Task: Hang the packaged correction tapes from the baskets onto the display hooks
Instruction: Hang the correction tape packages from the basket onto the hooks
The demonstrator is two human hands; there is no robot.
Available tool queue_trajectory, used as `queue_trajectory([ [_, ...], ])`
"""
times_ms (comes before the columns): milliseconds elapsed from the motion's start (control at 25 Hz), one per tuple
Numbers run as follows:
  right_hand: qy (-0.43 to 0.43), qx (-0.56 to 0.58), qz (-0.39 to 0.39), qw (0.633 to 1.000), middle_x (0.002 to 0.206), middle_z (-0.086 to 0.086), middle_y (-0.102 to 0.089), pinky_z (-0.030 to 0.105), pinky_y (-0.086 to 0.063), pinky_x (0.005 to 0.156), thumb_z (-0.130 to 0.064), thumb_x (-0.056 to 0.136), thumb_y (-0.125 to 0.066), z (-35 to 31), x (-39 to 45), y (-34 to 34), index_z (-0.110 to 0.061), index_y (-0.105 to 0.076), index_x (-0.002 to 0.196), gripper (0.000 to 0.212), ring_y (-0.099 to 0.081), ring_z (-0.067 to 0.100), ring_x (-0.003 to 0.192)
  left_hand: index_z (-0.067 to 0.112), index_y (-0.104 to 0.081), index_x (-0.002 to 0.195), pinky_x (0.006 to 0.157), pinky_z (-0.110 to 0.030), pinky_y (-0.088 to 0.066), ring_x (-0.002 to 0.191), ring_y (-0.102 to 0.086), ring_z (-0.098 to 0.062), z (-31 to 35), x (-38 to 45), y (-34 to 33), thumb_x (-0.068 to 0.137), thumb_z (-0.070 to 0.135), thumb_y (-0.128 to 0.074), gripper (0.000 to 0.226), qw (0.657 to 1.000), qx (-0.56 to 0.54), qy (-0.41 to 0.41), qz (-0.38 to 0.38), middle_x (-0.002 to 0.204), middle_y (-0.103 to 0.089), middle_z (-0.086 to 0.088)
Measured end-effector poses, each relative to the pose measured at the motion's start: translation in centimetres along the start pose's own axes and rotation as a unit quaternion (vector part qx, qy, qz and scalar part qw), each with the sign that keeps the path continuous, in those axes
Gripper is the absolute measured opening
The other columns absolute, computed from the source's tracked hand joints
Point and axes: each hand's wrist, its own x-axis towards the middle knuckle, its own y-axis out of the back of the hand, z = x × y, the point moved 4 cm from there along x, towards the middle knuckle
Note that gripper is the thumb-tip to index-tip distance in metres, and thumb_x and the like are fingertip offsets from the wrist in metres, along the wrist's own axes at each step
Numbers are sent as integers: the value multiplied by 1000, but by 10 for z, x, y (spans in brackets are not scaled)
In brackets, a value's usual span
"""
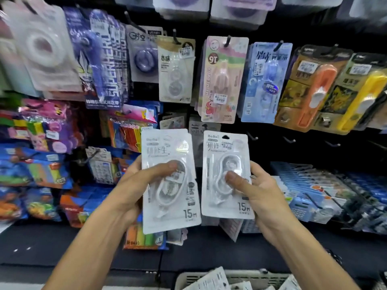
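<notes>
My left hand [134, 185] grips a small stack of white packaged correction tapes [167, 147], thumb pressed on the front blister. My right hand [257, 189] holds a single white correction tape pack [228, 147] upright, thumb on its blister, its hang hole at the top. Both packs are held side by side in front of the display wall. Bare black display hooks [252, 136] stick out just right of the right pack. A pale basket [188, 277] with more white packs lies at the bottom edge.
Other correction tape packs hang in a row above: beige [176, 70], pink [222, 80], blue [266, 84], orange [310, 91] and yellow [360, 95]. Colourful stationery packs fill the left. Blue items [314, 189] lie on the lower right shelf.
</notes>
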Motion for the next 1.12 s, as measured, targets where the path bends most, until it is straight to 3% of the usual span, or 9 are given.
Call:
queue_trajectory([
  [200,-17,-91,16,996,104,0,-79,43,-60,86,-22,86,-78,3,39,-22,-20,-69,117,33,-76,21,95,20,-67,122,70,-44,-62,90,-77,-39,1,0,10,44,22,-93,82,998,13,6,-64,110,-78,-16],
  [440,-14,-165,77,983,95,-7,-76,37,-59,73,-58,81,-74,17,33,-5,-32,-69,96,30,-74,15,85,25,-78,100,60,-40,-62,81,-78,-39,9,1,19,44,19,-90,58,995,10,-2,-102,106,-78,-20],
  [560,-5,-275,126,953,100,-13,-71,43,-57,77,-66,82,-67,18,44,-8,-36,-63,105,38,-69,14,91,21,-75,104,59,-41,-63,78,-78,-38,13,-4,26,41,19,-89,65,996,19,-8,-85,105,-78,-21],
  [640,-17,-308,143,940,107,-7,-68,49,-58,80,-54,88,-67,16,55,-9,-30,-55,120,42,-68,21,93,18,-73,108,59,-41,-63,77,-78,-37,18,-9,33,39,21,-88,70,997,5,-26,-70,105,-78,-22],
  [720,-73,-242,107,962,124,1,-61,51,-60,82,-34,95,-67,26,58,-9,-26,-42,139,51,-68,29,100,14,-71,114,60,-41,-63,77,-78,-36,20,-13,35,39,22,-88,77,997,-13,-47,-57,104,-78,-21],
  [800,-80,-238,93,963,137,0,-54,40,-57,86,-30,95,-67,28,43,-14,-32,-38,144,57,-62,25,112,12,-68,118,59,-38,-62,77,-78,-34,15,-16,25,41,21,-89,80,996,-26,-52,-60,104,-79,-19],
  [920,26,-142,44,989,112,-7,-72,18,-51,75,-47,85,-72,26,8,-34,-43,-65,109,26,-68,12,96,18,-66,118,61,-35,-62,82,-79,-32,4,-12,0,42,23,-92,81,997,-23,-51,-53,105,-80,-13],
  [1000,34,-80,-63,994,104,-5,-77,19,-54,73,-57,77,-77,26,-15,-52,-37,-71,105,35,-73,12,93,20,-65,118,62,-35,-62,86,-79,-31,-3,-8,-14,43,24,-92,80,997,-38,-51,-43,105,-80,-11],
  [1120,33,-55,-86,994,106,-2,-78,24,-59,77,-44,75,-84,25,-20,-61,-36,-71,103,32,-75,16,97,19,-66,122,63,-37,-62,88,-79,-32,-10,-2,-26,47,24,-95,80,996,-72,-26,-42,108,-79,-12],
])
